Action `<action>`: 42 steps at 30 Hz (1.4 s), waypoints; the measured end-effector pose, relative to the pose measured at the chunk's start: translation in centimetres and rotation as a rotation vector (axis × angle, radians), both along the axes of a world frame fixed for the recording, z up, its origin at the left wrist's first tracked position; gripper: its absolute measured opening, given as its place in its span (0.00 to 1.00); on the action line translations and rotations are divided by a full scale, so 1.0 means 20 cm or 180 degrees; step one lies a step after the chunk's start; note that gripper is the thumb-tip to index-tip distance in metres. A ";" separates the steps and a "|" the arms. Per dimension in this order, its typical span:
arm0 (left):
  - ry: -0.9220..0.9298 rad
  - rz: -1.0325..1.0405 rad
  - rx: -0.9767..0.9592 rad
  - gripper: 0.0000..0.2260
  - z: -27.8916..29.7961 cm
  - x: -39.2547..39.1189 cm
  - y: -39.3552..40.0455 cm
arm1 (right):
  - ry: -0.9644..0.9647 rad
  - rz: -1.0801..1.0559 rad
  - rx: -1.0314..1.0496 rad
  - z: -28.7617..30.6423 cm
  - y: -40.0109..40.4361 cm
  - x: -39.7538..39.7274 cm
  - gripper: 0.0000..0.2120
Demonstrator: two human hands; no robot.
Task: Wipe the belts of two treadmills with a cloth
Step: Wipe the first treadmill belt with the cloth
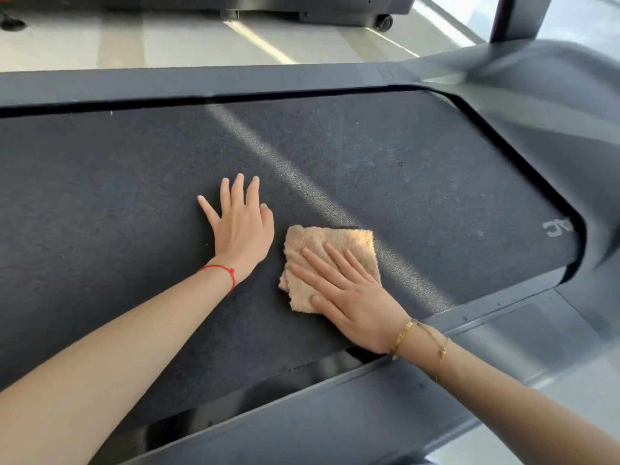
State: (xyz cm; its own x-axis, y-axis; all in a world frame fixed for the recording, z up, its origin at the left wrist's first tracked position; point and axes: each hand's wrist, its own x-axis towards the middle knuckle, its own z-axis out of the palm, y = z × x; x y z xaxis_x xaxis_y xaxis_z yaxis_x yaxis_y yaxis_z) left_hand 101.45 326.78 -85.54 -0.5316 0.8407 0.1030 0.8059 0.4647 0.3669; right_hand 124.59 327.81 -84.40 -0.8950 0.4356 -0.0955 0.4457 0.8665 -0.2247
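Dark belt (134,182) w/ unreadable white logo (557,228); right hand (349,297) flat on cloth (330,243).

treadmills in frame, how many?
2. One fills the frame, its belt under both hands; part of a second treadmill's base sits across the floor at the top edge. Others may be out of view.

Beyond the machine in front of you lies a pale, glossy tiled floor (174,41), crossed by bright slanting streaks of sunlight (258,38). At the top edge you can see the dark base of another machine (302,8), standing on a small black wheel (385,22). A dark upright post (510,15) rises at your upper right, with bright, washed-out floor (577,18) just beside it.
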 end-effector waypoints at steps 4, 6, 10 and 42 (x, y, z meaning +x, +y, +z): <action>0.0092 0.0157 -0.0114 0.24 -0.04 0.03 0.06 | 0.0070 0.0149 -0.0032 -0.02 0.20 0.03 0.24; 0.0187 0.0220 -0.0141 0.24 -0.06 0.03 0.06 | 0.0046 -0.0019 0.0044 -0.02 0.39 0.01 0.25; 0.0300 0.0313 -0.0146 0.25 -0.08 0.04 0.08 | 0.0032 -0.0582 0.0102 -0.02 0.82 -0.13 0.24; 0.0458 0.0416 -0.0351 0.25 -0.06 0.06 0.08 | 0.0318 0.0185 -0.0027 -0.06 1.08 -0.41 0.24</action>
State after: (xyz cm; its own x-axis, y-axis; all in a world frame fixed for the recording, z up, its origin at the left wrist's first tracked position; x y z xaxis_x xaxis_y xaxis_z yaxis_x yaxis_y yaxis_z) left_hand 102.57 328.45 -86.66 -0.6232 0.7760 0.0969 0.7766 0.5995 0.1935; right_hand 116.37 349.44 -85.53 -0.9240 0.3823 -0.0081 0.3698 0.8881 -0.2729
